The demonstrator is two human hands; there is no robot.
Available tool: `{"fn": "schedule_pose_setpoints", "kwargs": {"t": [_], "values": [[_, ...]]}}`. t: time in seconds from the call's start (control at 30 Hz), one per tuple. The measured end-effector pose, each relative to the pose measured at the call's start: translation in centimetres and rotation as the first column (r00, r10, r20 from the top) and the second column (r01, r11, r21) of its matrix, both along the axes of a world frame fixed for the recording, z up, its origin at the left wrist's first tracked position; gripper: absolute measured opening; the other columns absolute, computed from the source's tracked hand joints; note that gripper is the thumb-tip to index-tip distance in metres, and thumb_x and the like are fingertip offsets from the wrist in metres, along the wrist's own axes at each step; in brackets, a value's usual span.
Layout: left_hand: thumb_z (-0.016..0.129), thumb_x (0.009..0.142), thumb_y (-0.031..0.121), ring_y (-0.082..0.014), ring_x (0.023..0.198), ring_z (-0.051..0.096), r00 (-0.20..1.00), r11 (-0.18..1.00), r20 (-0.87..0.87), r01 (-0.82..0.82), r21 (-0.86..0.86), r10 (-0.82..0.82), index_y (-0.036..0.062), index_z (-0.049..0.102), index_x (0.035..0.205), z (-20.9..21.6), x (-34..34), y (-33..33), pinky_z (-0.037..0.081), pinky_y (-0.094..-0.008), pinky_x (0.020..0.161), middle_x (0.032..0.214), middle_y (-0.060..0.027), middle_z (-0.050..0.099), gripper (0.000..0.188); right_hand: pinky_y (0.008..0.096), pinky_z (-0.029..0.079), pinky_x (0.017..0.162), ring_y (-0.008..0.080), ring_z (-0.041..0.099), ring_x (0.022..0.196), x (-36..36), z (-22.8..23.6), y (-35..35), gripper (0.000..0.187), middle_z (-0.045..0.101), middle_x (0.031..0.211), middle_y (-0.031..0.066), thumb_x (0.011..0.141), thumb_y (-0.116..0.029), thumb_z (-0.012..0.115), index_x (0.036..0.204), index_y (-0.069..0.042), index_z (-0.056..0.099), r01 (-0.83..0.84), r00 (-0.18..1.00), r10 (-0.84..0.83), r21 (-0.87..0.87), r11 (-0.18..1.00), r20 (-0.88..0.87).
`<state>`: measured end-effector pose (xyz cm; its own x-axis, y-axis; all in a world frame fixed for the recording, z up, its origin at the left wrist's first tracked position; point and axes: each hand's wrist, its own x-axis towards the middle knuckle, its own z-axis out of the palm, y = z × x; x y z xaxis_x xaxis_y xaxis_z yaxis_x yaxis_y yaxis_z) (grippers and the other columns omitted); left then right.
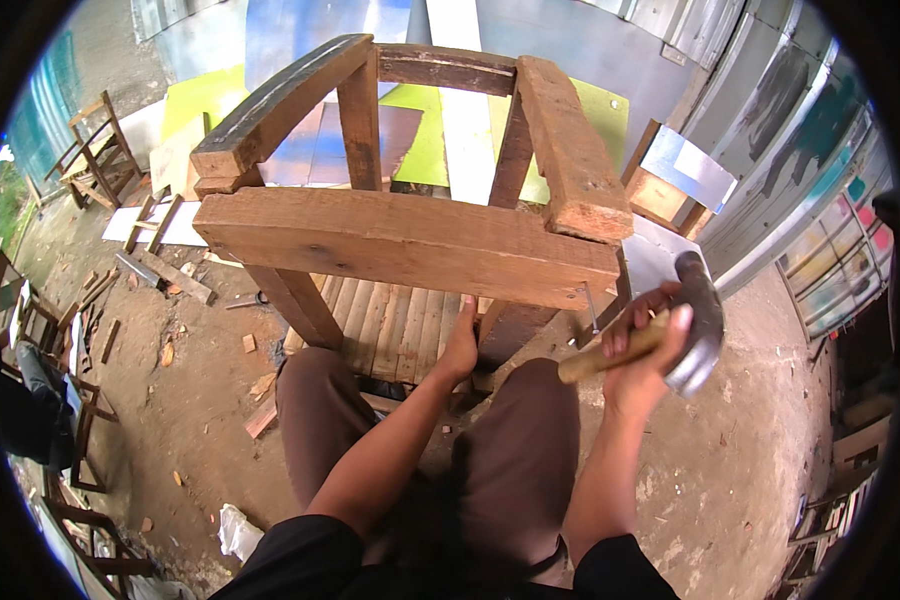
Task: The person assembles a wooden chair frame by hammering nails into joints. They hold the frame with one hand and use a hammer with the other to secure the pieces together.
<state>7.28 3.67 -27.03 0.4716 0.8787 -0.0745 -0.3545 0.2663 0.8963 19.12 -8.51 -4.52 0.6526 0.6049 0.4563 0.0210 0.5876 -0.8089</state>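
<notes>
A brown wooden frame (400, 238), like an unfinished chair or stool, stands in front of my knees. A nail (591, 308) sticks out of the right end of its near rail. My right hand (645, 350) is closed round the light wooden handle of a hammer (705, 320), just right of the nail. The hammer's dark metal head is tilted and slightly blurred, apart from the nail. Below the near rail, my left hand (459, 348) grips the frame by its front right leg (510, 330). One finger points up to the rail; the others are mostly hidden.
A slatted wooden surface (380, 325) lies beneath the frame. Wood offcuts (175, 275) and chips litter the dirt floor on the left. Small wooden chairs (100, 155) stand at the far left. Painted boards (205, 100) and metal sheets (760, 110) line the back and right.
</notes>
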Motion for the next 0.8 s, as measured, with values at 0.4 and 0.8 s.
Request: {"fn": "schedule_pose_setpoints", "kwargs": {"t": [0.4, 0.8], "values": [[0.025, 0.108, 0.062, -0.0262, 0.130, 0.052, 0.977, 0.985, 0.137, -0.153, -0.079, 0.163, -0.0022, 0.042, 0.151, -2.8, 0.9, 0.9, 0.038, -0.0383, 0.114, 0.145, -0.0172, 0.053, 0.078, 0.0285, 0.046, 0.053, 0.0147, 0.054, 0.064, -4.4, -0.9, -9.8, 0.075, 0.054, 0.079, 0.0069, 0.073, -0.041, 0.084, 0.123, -0.002, 0.045, -0.355, 0.932, 0.333, -0.166, 0.920, -0.147], [0.028, 0.107, 0.064, -0.0296, 0.128, 0.057, 0.980, 0.984, 0.174, 0.124, -0.125, -0.101, 0.0034, 0.043, 0.152, 0.9, -0.3, 0.0, 0.046, -0.0482, 0.108, 0.145, -0.0159, 0.055, 0.076, 0.0421, 0.058, 0.080, 0.0353, 0.074, 0.086, -2.3, -5.9, -9.7, 0.049, 0.073, 0.100, 0.0240, 0.079, -0.009, 0.075, 0.121, 0.013, 0.062, -0.081, 0.710, 0.202, -0.208, 0.975, 0.674]]}}
